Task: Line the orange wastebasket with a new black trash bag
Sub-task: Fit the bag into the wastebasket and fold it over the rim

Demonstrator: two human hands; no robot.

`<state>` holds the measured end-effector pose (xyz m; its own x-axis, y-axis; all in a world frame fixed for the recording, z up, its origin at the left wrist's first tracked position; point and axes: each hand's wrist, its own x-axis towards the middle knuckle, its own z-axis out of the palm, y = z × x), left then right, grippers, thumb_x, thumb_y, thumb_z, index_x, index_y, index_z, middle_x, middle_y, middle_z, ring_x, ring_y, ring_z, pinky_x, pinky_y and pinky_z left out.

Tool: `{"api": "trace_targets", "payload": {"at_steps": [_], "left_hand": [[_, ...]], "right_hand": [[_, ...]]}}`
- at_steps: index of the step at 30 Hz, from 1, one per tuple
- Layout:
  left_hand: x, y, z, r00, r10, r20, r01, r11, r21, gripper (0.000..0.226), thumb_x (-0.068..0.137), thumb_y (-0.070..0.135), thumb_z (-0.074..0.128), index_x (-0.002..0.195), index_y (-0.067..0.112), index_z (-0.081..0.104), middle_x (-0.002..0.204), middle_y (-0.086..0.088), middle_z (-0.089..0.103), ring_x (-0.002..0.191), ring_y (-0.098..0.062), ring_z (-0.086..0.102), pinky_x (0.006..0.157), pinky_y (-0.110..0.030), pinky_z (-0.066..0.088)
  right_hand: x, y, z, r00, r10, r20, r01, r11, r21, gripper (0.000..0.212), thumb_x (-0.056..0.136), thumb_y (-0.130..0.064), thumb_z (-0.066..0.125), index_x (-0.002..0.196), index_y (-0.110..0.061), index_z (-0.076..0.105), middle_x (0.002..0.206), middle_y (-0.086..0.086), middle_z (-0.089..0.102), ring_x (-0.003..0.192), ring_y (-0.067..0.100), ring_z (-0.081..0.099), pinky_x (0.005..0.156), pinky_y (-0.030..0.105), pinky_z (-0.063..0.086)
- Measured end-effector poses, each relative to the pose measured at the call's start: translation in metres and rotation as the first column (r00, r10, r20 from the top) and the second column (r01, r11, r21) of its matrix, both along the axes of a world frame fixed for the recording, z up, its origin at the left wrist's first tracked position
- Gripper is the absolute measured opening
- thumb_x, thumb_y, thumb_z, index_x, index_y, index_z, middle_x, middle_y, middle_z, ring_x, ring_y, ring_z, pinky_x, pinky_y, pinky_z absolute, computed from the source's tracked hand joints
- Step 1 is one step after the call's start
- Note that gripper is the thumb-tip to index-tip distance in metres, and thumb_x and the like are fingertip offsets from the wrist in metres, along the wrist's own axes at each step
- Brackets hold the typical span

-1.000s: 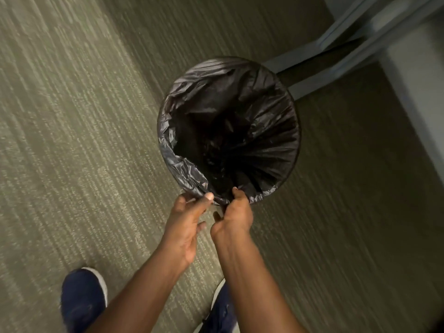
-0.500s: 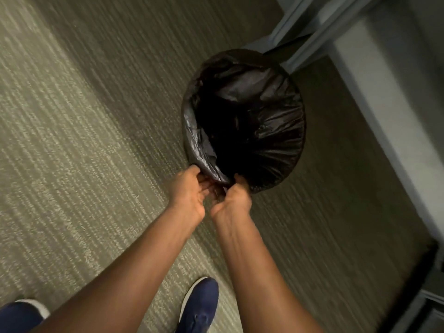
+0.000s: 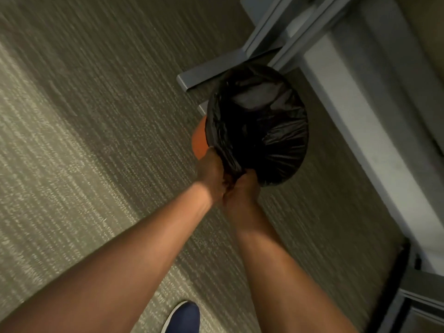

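The orange wastebasket (image 3: 199,140) stands on the carpet, only a sliver of its orange wall showing at the left. A black trash bag (image 3: 269,131) lines it and folds over the rim all round. My left hand (image 3: 211,174) and my right hand (image 3: 242,188) are pressed together at the near rim, both closed on a bunched fold of the bag's edge. The fingertips are hidden in the plastic.
Grey metal desk legs (image 3: 216,70) run along the floor just behind the basket. A pale partition or desk panel (image 3: 365,131) stands close on the right. Striped carpet (image 3: 84,140) stretches to the left. My dark blue shoe (image 3: 183,317) is at the bottom.
Both hands have gone from pinching the bag's edge apart to gripping it bunched together. The basket now sits closer to the desk legs, and its orange side has come into sight.
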<state>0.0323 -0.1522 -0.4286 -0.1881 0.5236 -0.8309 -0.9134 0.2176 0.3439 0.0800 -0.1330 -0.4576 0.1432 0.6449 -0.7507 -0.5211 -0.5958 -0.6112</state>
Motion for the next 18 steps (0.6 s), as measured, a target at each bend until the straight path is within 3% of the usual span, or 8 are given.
{"api": "trace_targets", "payload": {"at_steps": [3, 5, 7, 9, 11, 13, 15, 18], "left_hand": [[0.004, 0.021, -0.008, 0.99, -0.065, -0.125, 0.065, 0.998, 0.0, 0.044, 0.105, 0.031, 0.038, 0.138, 0.008, 0.057, 0.132, -0.019, 0.066, 0.116, -0.039, 0.065, 0.097, -0.049, 0.055], [0.004, 0.033, -0.019, 0.952, -0.144, -0.269, 0.147, 0.989, -0.007, 0.044, 0.105, 0.03, 0.036, 0.136, 0.006, 0.056, 0.128, -0.018, 0.066, 0.107, -0.035, 0.067, 0.087, -0.037, 0.06], [0.002, 0.041, -0.033, 0.885, -0.239, -0.4, 0.236, 0.97, -0.058, 0.041, 0.104, 0.028, 0.037, 0.131, 0.004, 0.057, 0.122, -0.017, 0.062, 0.096, -0.028, 0.065, 0.074, -0.028, 0.06], [0.002, 0.041, -0.051, 0.812, -0.36, -0.46, 0.329, 0.932, -0.149, 0.043, 0.102, 0.032, 0.041, 0.128, 0.0, 0.054, 0.127, -0.024, 0.06, 0.11, -0.039, 0.061, 0.092, -0.042, 0.055], [0.005, 0.034, -0.067, 0.727, -0.476, -0.495, 0.432, 0.877, -0.209, 0.043, 0.102, 0.033, 0.046, 0.123, -0.005, 0.054, 0.125, -0.03, 0.062, 0.113, -0.043, 0.06, 0.093, -0.044, 0.05], [0.009, 0.021, -0.082, 0.66, -0.541, -0.521, 0.489, 0.836, -0.249, 0.041, 0.103, 0.03, 0.049, 0.121, -0.007, 0.054, 0.124, -0.032, 0.062, 0.115, -0.045, 0.06, 0.094, -0.047, 0.047], [0.012, 0.009, -0.095, 0.63, -0.565, -0.533, 0.499, 0.82, -0.279, 0.036, 0.102, 0.027, 0.052, 0.119, -0.004, 0.055, 0.125, -0.027, 0.063, 0.117, -0.041, 0.059, 0.097, -0.043, 0.046], [0.013, -0.004, -0.112, 0.62, -0.59, -0.517, 0.52, 0.803, -0.292, 0.024, 0.101, 0.028, 0.056, 0.108, 0.006, 0.054, 0.108, -0.016, 0.063, 0.106, -0.033, 0.06, 0.085, -0.033, 0.043]], "right_hand": [[0.008, 0.026, -0.001, 0.995, 0.023, 0.097, -0.021, 1.0, -0.021, 0.022, 0.101, -0.019, 0.047, 0.1, -0.007, 0.066, 0.074, 0.016, 0.074, 0.043, 0.025, 0.068, 0.034, 0.025, 0.049], [0.015, 0.046, -0.004, 0.982, 0.023, 0.185, -0.022, 1.0, -0.009, 0.021, 0.101, -0.018, 0.047, 0.086, -0.013, 0.061, 0.063, 0.005, 0.071, 0.042, 0.018, 0.063, 0.034, 0.017, 0.043], [0.021, 0.066, -0.01, 0.964, 0.023, 0.265, -0.028, 1.0, 0.013, 0.016, 0.101, -0.019, 0.047, 0.091, -0.016, 0.059, 0.083, 0.003, 0.066, 0.06, 0.017, 0.059, 0.049, 0.024, 0.047], [0.027, 0.085, -0.016, 0.946, 0.042, 0.322, -0.052, 0.998, 0.021, 0.019, 0.102, -0.022, 0.046, 0.113, -0.016, 0.06, 0.104, 0.007, 0.062, 0.075, 0.022, 0.059, 0.071, 0.033, 0.049], [0.031, 0.105, -0.021, 0.923, 0.044, 0.383, -0.055, 0.998, 0.017, 0.038, 0.102, -0.025, 0.046, 0.135, -0.011, 0.056, 0.123, 0.013, 0.063, 0.094, 0.031, 0.064, 0.084, 0.038, 0.046], [0.035, 0.121, -0.024, 0.906, 0.066, 0.417, -0.079, 0.997, 0.014, 0.043, 0.102, -0.027, 0.045, 0.141, -0.01, 0.053, 0.14, 0.015, 0.059, 0.119, 0.036, 0.061, 0.095, 0.041, 0.047], [0.039, 0.133, -0.025, 0.902, 0.058, 0.428, -0.079, 0.996, 0.032, 0.044, 0.101, -0.03, 0.044, 0.14, -0.01, 0.053, 0.144, 0.015, 0.057, 0.127, 0.034, 0.058, 0.103, 0.04, 0.046], [0.049, 0.148, -0.028, 0.861, 0.089, 0.501, -0.124, 0.992, 0.037, 0.058, 0.095, -0.035, 0.04, 0.143, -0.003, 0.047, 0.148, 0.017, 0.051, 0.133, 0.033, 0.053, 0.112, 0.042, 0.042]]}}
